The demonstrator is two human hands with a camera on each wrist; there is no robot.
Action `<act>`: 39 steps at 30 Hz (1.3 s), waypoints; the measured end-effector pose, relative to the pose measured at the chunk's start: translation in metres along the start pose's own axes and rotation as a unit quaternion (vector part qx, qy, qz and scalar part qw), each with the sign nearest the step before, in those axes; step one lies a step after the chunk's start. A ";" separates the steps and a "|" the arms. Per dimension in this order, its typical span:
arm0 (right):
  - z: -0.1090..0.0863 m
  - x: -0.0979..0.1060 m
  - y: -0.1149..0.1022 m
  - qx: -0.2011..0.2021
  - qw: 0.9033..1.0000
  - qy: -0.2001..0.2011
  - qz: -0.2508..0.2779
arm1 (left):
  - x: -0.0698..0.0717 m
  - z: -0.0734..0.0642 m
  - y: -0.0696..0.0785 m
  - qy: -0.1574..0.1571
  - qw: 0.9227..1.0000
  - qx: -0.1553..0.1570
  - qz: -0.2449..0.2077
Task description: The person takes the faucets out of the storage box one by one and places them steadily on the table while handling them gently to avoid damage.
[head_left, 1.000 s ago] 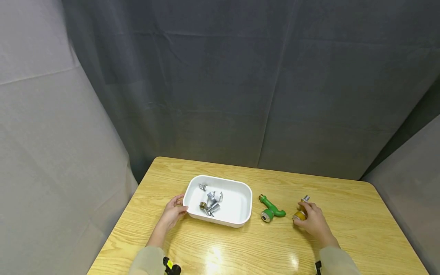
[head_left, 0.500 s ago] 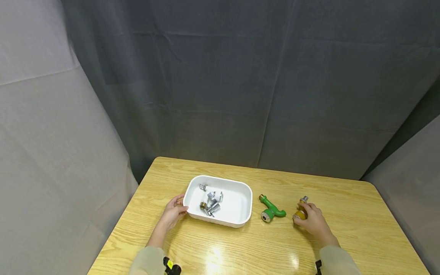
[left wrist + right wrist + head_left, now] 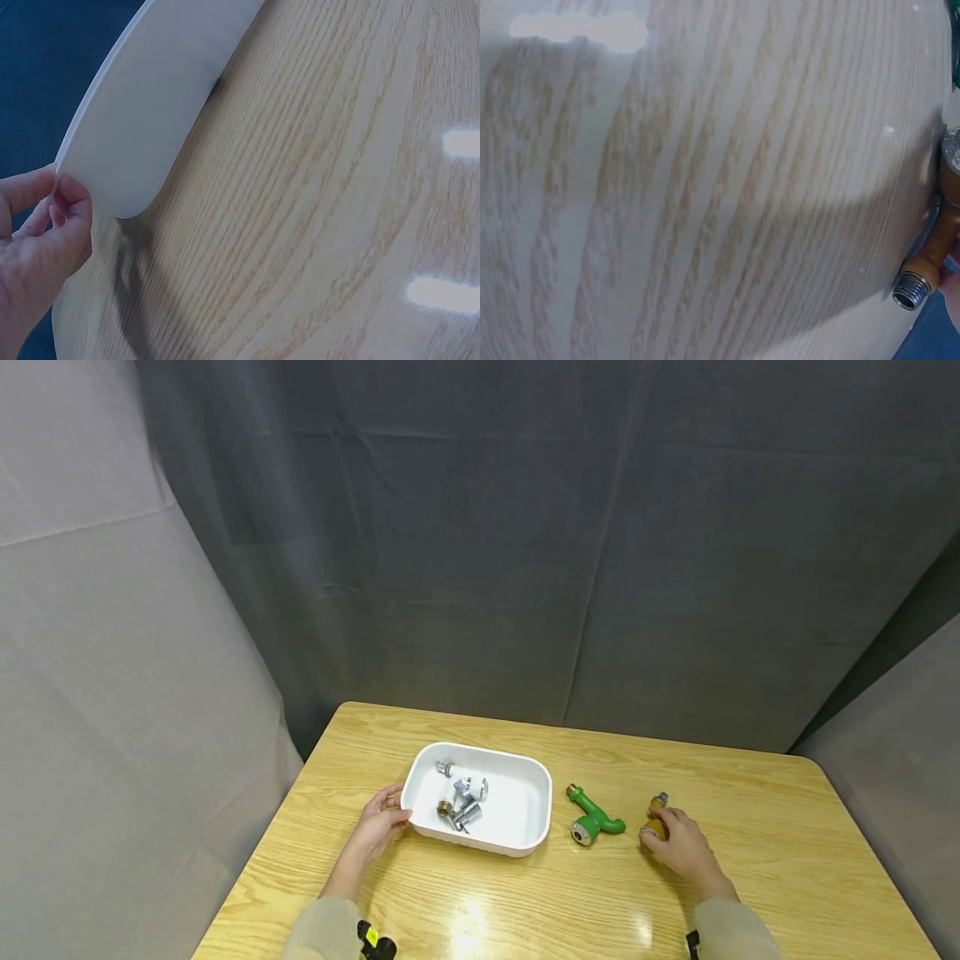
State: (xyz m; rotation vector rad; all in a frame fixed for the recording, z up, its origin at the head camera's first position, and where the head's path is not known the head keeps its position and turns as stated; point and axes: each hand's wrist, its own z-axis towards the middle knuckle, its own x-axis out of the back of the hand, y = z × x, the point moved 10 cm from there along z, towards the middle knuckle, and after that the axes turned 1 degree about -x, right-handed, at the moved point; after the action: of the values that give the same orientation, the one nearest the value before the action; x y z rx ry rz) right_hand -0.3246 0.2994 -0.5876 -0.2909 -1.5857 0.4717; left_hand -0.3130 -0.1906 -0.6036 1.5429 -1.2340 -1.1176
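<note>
The right hand (image 3: 682, 847) gripped the yellow tap (image 3: 937, 241), right of the white tray (image 3: 487, 844), whose left end the left hand (image 3: 377, 828) pinched. A firm hold on the tap's body, tray kept steady, appeared advisable. Metal fittings (image 3: 470, 812) occupied the tray; a green tap (image 3: 595, 813) just right of it obstructed the direct line between hands.

dark grey curtain (image 3: 450, 568), paler side drapes (image 3: 112, 693), glossy wood table (image 3: 795, 852)
</note>
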 end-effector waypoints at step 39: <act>0.034 0.019 -0.121 -0.066 0.902 0.015 0.427 | -0.002 -0.001 0.003 -0.004 1.000 -0.004 -0.001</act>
State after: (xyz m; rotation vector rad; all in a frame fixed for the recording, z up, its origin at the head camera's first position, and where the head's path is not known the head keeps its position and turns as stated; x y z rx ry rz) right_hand -0.3481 0.1977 -0.5154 -1.1144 -1.3994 1.0209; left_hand -0.3125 -0.1888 -0.6001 1.5355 -1.2316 -1.1295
